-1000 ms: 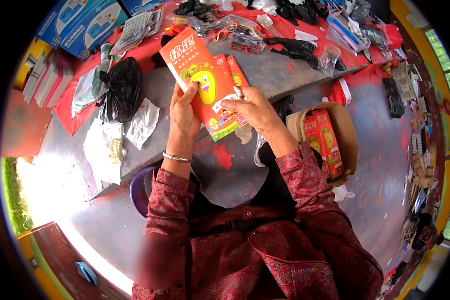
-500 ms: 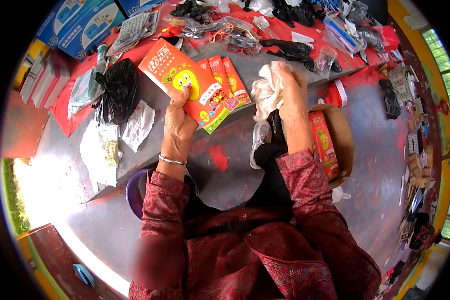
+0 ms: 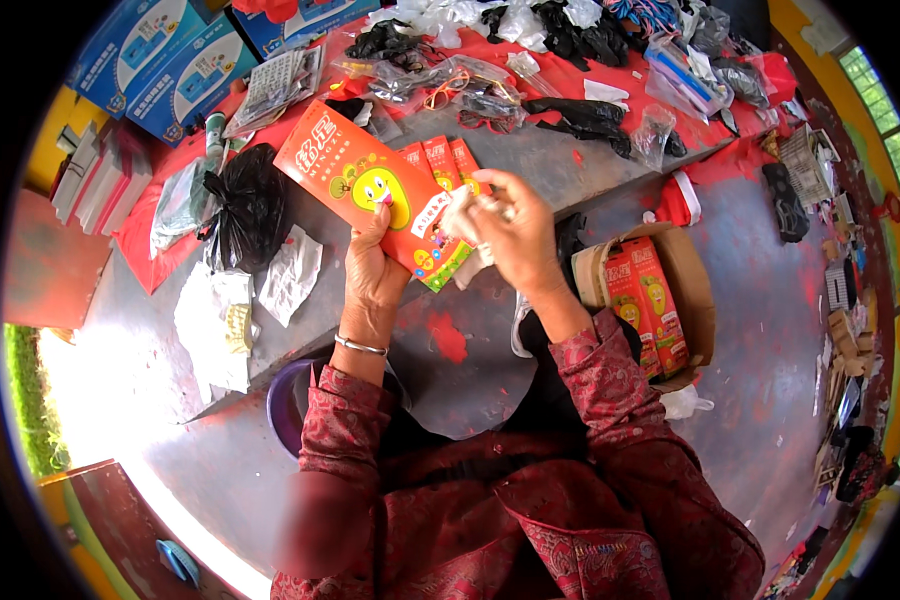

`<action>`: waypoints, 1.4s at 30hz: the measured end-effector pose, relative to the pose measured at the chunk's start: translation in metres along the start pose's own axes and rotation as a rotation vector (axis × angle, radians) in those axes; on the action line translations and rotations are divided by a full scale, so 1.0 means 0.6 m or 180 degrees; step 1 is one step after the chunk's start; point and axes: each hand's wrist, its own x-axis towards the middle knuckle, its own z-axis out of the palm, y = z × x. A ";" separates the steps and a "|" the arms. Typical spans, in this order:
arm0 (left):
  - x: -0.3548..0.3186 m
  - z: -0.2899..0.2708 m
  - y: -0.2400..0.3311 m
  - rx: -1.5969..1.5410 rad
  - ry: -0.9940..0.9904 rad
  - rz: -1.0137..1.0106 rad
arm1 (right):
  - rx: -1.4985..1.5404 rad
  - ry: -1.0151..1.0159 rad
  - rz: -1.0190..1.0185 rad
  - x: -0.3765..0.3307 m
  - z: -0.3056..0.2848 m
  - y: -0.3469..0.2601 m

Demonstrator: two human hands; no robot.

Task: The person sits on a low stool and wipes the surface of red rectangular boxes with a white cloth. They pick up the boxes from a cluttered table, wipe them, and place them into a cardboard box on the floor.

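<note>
In left hand (image 3: 373, 272), orange packet (image 3: 370, 185), angled up-left

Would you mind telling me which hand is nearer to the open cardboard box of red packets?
The right hand is nearer, just left of the cardboard box. The left hand is farther left, holding the large red packet.

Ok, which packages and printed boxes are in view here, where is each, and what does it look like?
Flat orange-red packets: fanned in the left hand, with a yellow cartoon face.
Clear plastic bag: crumpled in the right hand, against the packets.
Open brown carton: on the floor to the right, holding matching orange packets.
Blue boxes: top left, rectangular, white panels.
</note>
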 end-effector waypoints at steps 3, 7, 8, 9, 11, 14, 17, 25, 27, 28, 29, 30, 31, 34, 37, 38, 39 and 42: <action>-0.004 0.002 0.010 -0.0074 -0.0255 0.0142 | 0.1024 0.1163 0.0497 0.040 -0.056 0.024; -0.011 0.001 0.016 -0.0264 0.0198 -0.0042 | 0.1189 0.1540 0.0390 0.048 -0.089 0.013; -0.013 0.002 0.015 -0.0294 0.0246 -0.0065 | 0.1130 0.1258 0.0422 0.041 -0.082 0.008; -0.010 0.002 0.016 -0.0291 0.0151 -0.0084 | 0.1070 0.0975 0.0454 0.033 -0.072 0.005; -0.008 -0.003 0.021 -0.0259 -0.0020 -0.0122 | 0.1055 0.0533 0.0665 0.017 -0.054 -0.003; -0.010 -0.003 0.026 -0.0203 0.0134 -0.0058 | 0.1103 0.0101 0.0895 0.009 -0.037 -0.010; -0.012 0.000 0.030 -0.0157 0.0166 -0.0034 | 0.1130 -0.0167 0.1142 0.009 -0.030 0.003; -0.008 0.005 0.028 -0.0082 0.0068 -0.0023 | 0.0634 -0.0843 0.1199 0.001 -0.028 0.023; -0.011 0.009 0.026 -0.0024 0.0132 0.0034 | 0.0719 -0.0918 0.1182 -0.004 -0.023 0.020; -0.011 0.009 0.026 -0.0033 0.0130 0.0027 | 0.0764 -0.0956 0.1173 -0.007 -0.020 0.016; -0.010 0.007 0.025 -0.0043 0.0127 0.0020 | 0.0605 -0.0978 0.1132 -0.009 -0.021 0.014; -0.009 0.005 0.025 -0.0053 0.0125 0.0013 | 0.0446 -0.0999 0.1091 -0.011 -0.023 0.013; -0.008 0.004 0.026 -0.0062 0.0086 -0.0031 | 0.0370 -0.1107 0.1050 -0.012 -0.025 0.011; -0.007 0.002 0.029 -0.0036 0.0036 -0.0115 | 0.0317 -0.1595 0.0921 -0.012 -0.028 0.002; -0.010 0.006 0.030 0.0092 0.0087 -0.0093 | 0.0509 -0.1713 0.0978 -0.021 -0.011 -0.022; -0.010 0.008 0.029 0.0131 0.0083 -0.0074 | 0.0848 -0.1391 0.1089 -0.025 0.001 -0.016; -0.010 0.010 0.028 0.0170 0.0078 -0.0056 | 0.0873 -0.1305 0.1113 -0.028 0.004 -0.014; -0.009 0.013 0.023 0.0278 0.0040 -0.0008 | 0.0562 -0.1124 0.0730 -0.028 -0.001 0.018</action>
